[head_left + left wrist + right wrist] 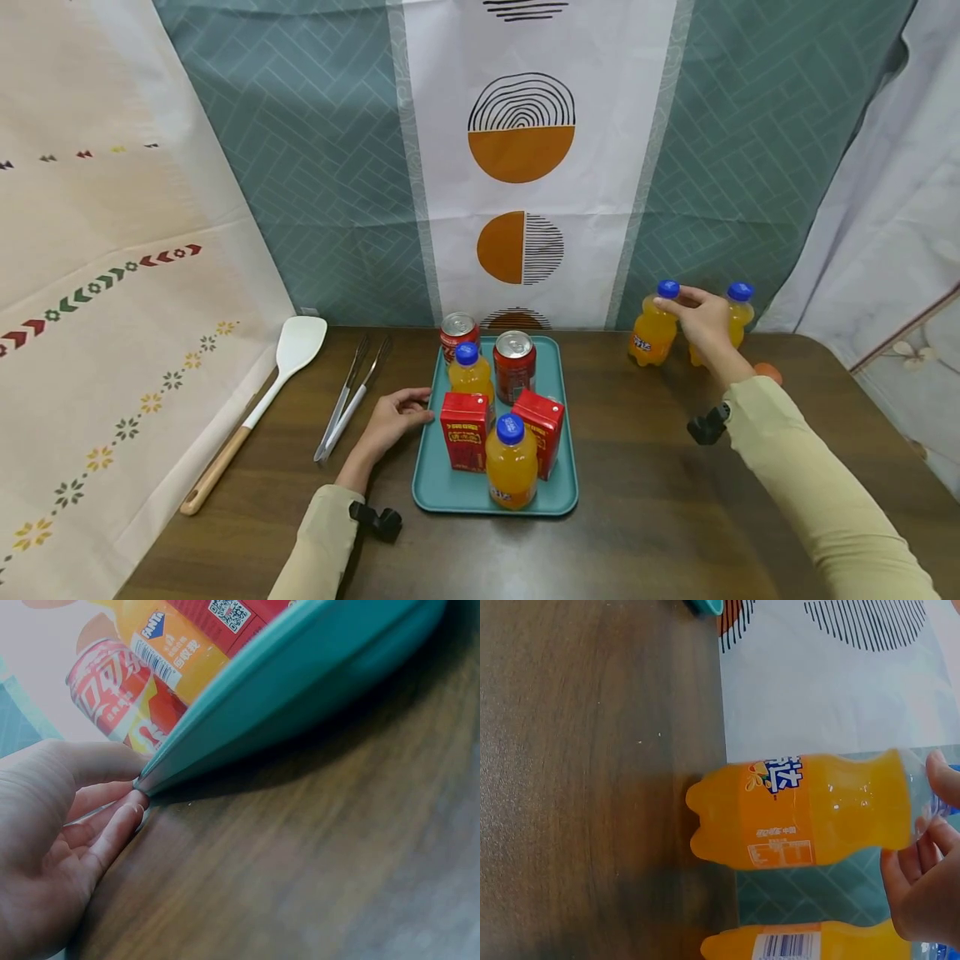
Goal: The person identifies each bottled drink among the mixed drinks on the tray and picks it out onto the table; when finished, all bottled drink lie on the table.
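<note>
My left hand (396,423) pinches the left rim of a teal tray (442,496), thumb above the edge and fingers against its side in the left wrist view. On the tray stand two cola cans (514,367), two orange soda bottles (512,467) with blue caps, and two red drink cartons (465,433). Away to the right, my right hand (703,321) grips another orange soda bottle (802,814) around its neck, just below the cap. That bottle is upright; whether its base touches the table is unclear. One more orange soda bottle (738,312) stands behind this hand, partly hidden.
Metal tongs (348,408) and a white spatula (296,346) with a wooden handle lie left of the tray. A small orange round thing (768,372) shows partly behind the right wrist. Patterned cloth (322,167) hangs along the table's back edge.
</note>
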`<action>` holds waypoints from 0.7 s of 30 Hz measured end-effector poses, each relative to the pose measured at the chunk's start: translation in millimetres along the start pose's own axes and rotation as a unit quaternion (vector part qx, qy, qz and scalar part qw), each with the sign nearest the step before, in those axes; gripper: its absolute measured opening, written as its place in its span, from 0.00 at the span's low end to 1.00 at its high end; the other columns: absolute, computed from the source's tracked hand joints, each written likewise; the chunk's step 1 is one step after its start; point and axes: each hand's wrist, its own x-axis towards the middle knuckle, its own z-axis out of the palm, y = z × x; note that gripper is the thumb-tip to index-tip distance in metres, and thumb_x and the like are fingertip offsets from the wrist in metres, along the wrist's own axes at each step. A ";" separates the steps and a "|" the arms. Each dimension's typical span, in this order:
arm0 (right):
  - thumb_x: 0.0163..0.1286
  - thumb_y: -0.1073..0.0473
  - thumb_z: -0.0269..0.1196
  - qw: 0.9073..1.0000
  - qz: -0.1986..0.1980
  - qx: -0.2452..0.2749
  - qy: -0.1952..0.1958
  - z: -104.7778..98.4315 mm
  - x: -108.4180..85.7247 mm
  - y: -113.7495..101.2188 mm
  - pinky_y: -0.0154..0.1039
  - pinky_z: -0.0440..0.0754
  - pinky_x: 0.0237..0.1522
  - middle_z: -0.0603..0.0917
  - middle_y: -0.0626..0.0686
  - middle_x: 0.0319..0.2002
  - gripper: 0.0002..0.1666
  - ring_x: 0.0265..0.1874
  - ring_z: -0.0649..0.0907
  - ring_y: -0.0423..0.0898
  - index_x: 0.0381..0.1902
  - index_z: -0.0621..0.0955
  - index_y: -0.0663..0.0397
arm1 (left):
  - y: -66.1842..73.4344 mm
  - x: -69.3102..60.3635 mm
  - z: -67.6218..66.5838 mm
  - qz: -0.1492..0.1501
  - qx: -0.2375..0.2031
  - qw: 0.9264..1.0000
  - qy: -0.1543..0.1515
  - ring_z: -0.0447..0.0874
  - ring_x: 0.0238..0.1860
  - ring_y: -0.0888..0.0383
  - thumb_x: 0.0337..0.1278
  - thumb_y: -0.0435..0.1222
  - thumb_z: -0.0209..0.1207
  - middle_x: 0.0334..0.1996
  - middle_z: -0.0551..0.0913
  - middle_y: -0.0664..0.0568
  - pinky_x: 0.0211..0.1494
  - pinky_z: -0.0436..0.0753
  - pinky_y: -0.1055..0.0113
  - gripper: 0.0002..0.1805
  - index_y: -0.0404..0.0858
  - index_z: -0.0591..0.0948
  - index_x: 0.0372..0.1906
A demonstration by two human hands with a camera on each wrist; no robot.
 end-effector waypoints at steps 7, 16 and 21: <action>0.68 0.41 0.60 1.000 0.007 0.004 -0.007 1.2 -0.5 1.3 0.52 0.67 0.71 0.70 0.62 0.69 0.41 0.68 0.69 0.59 0.71 0.66 0.58 | 25.0 -12.4 -2.5 -0.012 -0.009 1.000 -0.011 0.79 0.33 0.65 0.53 0.27 0.65 0.48 0.82 0.32 0.38 0.80 0.77 0.23 0.26 0.78 0.57; 0.67 0.38 0.60 1.000 -0.010 0.003 -0.011 1.1 0.2 3.0 0.50 0.69 0.70 0.71 0.61 0.66 0.44 0.64 0.71 0.55 0.71 0.67 0.58 | 34.6 -15.7 -2.2 -0.015 0.000 1.000 -0.011 0.79 0.33 0.65 0.54 0.27 0.65 0.48 0.82 0.31 0.38 0.79 0.77 0.23 0.26 0.78 0.57; 0.68 0.38 0.58 0.999 -0.013 0.004 -0.034 -1.3 1.4 3.6 0.54 0.66 0.71 0.67 0.63 0.69 0.45 0.66 0.68 0.59 0.72 0.64 0.60 | 27.3 -11.3 -2.0 -0.014 0.001 1.000 -0.012 0.79 0.33 0.63 0.54 0.27 0.65 0.48 0.81 0.30 0.38 0.79 0.77 0.24 0.25 0.78 0.57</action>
